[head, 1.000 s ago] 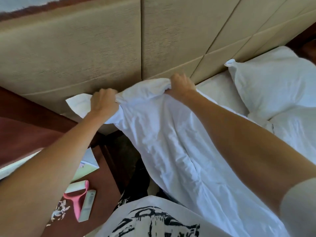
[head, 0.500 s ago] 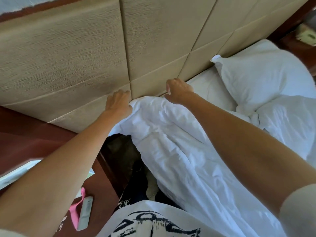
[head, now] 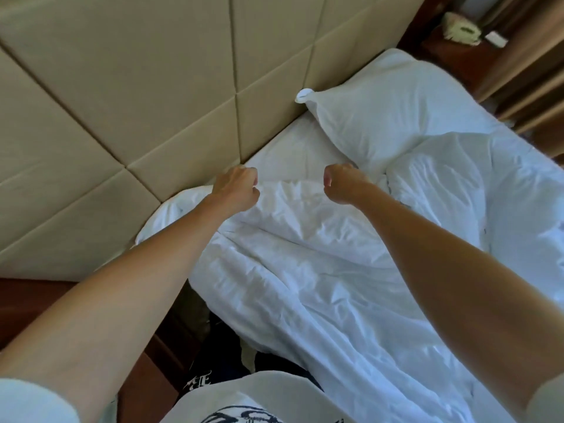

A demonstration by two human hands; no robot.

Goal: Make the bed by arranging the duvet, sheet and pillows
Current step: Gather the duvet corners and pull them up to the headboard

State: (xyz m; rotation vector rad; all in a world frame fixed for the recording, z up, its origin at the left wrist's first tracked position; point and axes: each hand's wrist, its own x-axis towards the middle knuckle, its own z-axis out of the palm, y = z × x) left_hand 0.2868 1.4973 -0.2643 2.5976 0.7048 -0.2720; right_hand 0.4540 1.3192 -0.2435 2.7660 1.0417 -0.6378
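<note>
A crumpled white duvet (head: 305, 254) covers the near side of the bed, and its top edge lies a little short of the headboard. My left hand (head: 236, 187) and my right hand (head: 341, 183) are both closed into fists at that top edge, about a forearm's width apart, with the fabric bunched at each fist. Beyond the edge a strip of white sheet (head: 293, 148) shows. One white pillow (head: 390, 111) lies at the far right against the headboard. More duvet (head: 494, 193) is heaped below the pillow.
A beige padded headboard (head: 152, 87) fills the upper left. Dark wooden furniture (head: 30, 300) stands at the left beside the bed. At the far right corner is a wooden bedside table (head: 442, 53) with a telephone (head: 460, 29), and curtains hang beyond it.
Both hands have moved to the right along the duvet's top edge, away from the bed's left corner. The duvet's corner, held up a second ago, now lies down on the mattress.
</note>
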